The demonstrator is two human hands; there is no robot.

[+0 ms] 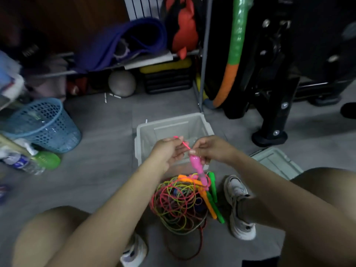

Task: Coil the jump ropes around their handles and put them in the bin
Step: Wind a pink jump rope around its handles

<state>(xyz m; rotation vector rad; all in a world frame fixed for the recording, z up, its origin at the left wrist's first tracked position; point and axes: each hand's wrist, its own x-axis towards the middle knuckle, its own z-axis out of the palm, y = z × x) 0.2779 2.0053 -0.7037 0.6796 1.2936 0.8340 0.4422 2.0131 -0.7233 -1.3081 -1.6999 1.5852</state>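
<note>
Head view: the pink handle (196, 164) is held upright over the near rim of the bin (174, 125), w/ its pink rope (185, 143) pinched by the left hand (169, 149). Turns should be laid tight, side by side. Right hand (209, 149) grip is closed round the handle top. Tangled ropes (178, 205) are left on the floor, near side.

Pink handle (196, 165), pink cord (185, 144); tangled pink-yellow ropes (176, 205); orange handle (207, 201), green handle (212, 185); whitish translucent bin (141, 135); blue perforated basket (43, 125); grey floor (107, 170).
</note>
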